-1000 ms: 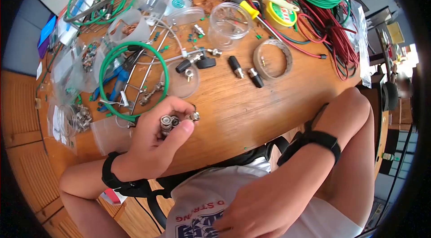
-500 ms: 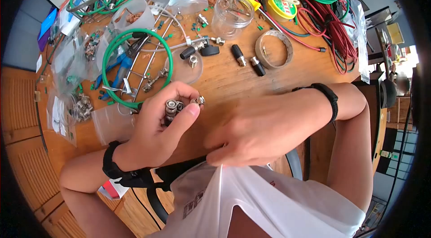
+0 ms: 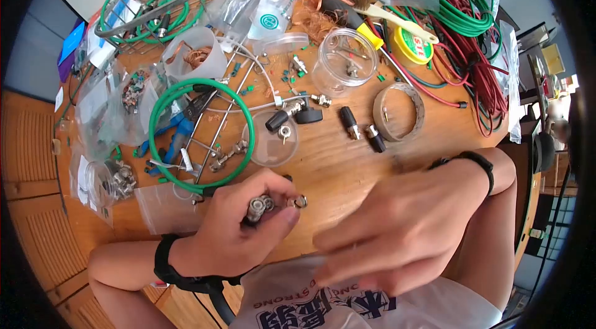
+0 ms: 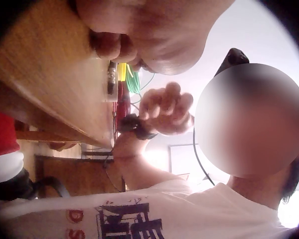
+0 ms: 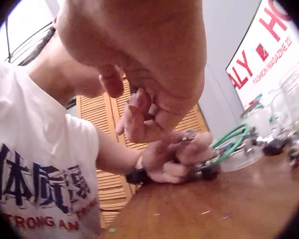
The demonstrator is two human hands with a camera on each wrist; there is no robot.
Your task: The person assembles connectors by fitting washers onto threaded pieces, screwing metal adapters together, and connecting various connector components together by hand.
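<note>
Lying in left hand (image 3: pixel 230 226), apparently metal connectors (image 3: pixel 256 208).

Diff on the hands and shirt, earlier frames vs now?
Right hand came up from low at the shirt, pinched and lifted the fabric, then let go; it is now off the cloth, fingers curled. The shirt has dropped back, print readable again. The head view also shifted. Unchanged: left hand keeps its grip on the metal connectors, near the green cable loop.

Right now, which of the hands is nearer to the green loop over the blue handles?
Left. The left hand is beside the green loop, at its near edge; the right hand is farther off, rightward.
</note>
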